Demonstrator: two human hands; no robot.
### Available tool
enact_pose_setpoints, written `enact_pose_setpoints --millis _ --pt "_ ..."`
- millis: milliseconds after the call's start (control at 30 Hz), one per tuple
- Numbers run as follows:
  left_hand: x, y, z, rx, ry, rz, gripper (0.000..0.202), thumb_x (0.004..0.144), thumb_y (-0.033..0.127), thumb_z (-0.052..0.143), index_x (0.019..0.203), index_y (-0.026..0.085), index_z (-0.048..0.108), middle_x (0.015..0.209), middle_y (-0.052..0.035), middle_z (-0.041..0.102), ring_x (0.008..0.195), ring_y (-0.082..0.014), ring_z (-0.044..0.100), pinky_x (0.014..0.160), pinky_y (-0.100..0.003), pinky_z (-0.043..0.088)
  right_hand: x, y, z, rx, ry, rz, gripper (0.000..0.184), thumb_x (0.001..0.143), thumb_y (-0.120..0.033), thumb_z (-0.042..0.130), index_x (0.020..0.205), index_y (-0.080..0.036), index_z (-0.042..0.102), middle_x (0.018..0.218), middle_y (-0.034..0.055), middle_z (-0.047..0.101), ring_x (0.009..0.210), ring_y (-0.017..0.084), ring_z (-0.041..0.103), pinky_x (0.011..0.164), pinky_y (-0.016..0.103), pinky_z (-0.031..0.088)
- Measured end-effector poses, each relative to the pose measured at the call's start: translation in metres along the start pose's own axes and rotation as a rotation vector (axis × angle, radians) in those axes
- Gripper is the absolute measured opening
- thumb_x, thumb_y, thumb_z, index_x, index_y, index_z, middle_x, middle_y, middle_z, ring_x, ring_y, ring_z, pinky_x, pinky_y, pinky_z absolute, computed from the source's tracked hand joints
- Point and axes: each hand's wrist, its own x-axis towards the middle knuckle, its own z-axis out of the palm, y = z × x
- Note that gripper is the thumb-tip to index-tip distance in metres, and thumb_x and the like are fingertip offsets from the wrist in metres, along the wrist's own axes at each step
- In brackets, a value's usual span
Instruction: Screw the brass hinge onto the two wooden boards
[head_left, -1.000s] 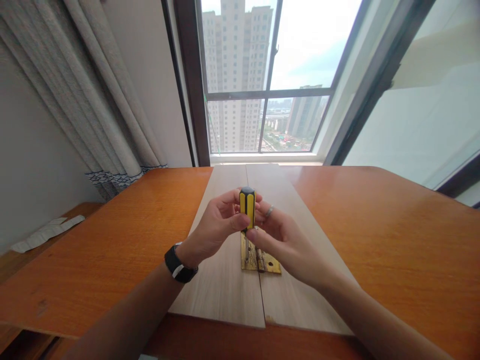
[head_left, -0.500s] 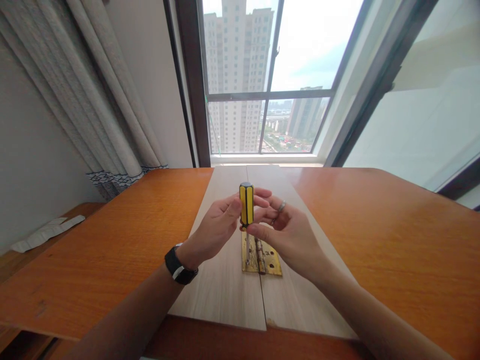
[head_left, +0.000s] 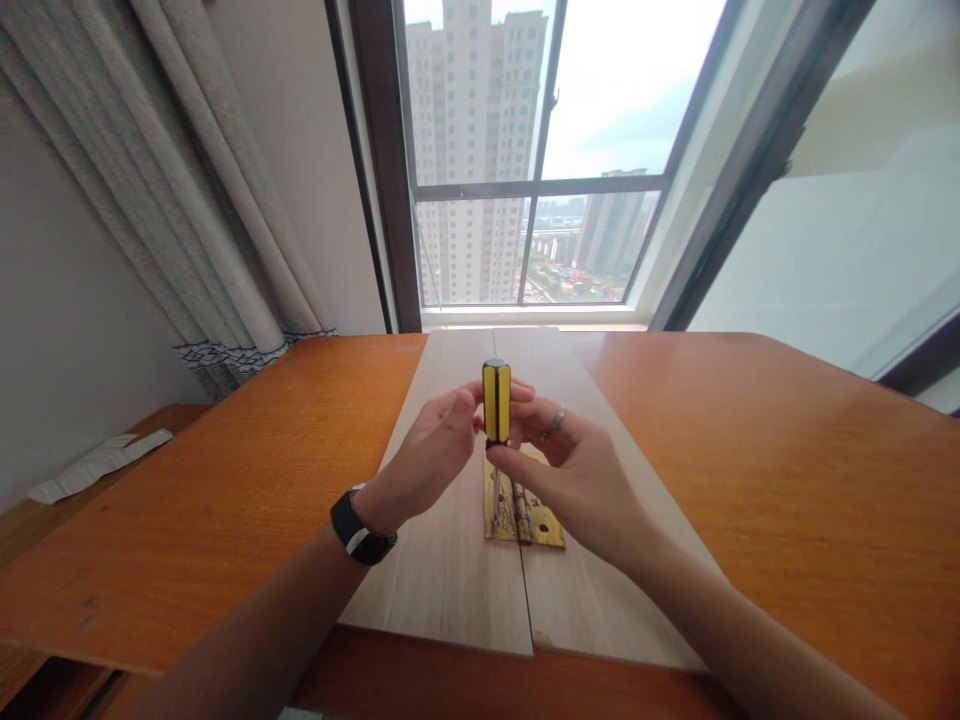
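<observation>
A screwdriver with a yellow and black handle (head_left: 496,400) stands upright over a brass hinge (head_left: 523,515). Its thin shaft reaches down to the hinge's left leaf. My left hand (head_left: 431,455), with a black watch on the wrist, pinches the handle from the left. My right hand (head_left: 581,475), wearing a ring, closes its fingers on the handle from the right. The hinge spans the seam between two pale wooden boards (head_left: 442,560) lying side by side.
The boards rest on an orange wooden table (head_left: 787,480). A large window (head_left: 540,150) stands behind the table, curtains (head_left: 187,200) hang at the left, and a white strip (head_left: 94,465) lies on a lower shelf at the far left.
The screwdriver handle has risen slightly and both hands have shifted their fingers around it, as in turning. The hinge and boards have not moved.
</observation>
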Motion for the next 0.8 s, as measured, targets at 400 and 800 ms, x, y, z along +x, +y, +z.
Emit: enact_pose_setpoints --millis 400,800 --pt "-0.0049 0.0008 -0.0064 -0.016 -0.031 -0.008 0.043 0.075 0.056 0.084 0.092 0.017 0.075 0.135 -0.0090 0.059 0.094 -0.0162 0.065 0.083 -0.027 0.054 -0.0022 -0.0024 -0.0057 0.089 -0.201 -0.014 0.022 0.086 -0.033 0.073 0.105 -0.023 0.075 0.100 0.0044 0.078 0.093 0.020 0.070 0.090 0.040 0.053" --pt "-0.0029 0.0002 0.0017 -0.059 -0.044 -0.008 0.040 0.096 0.055 0.061 0.108 0.020 0.077 0.122 -0.0084 0.069 0.107 -0.0218 0.065 0.101 -0.034 0.049 0.0012 -0.0024 -0.0041 0.005 -0.037 -0.006 0.025 0.080 -0.026 0.075 0.104 -0.021 0.077 0.087 0.0024 0.078 0.094 0.023 0.069 0.097 0.044 0.048"
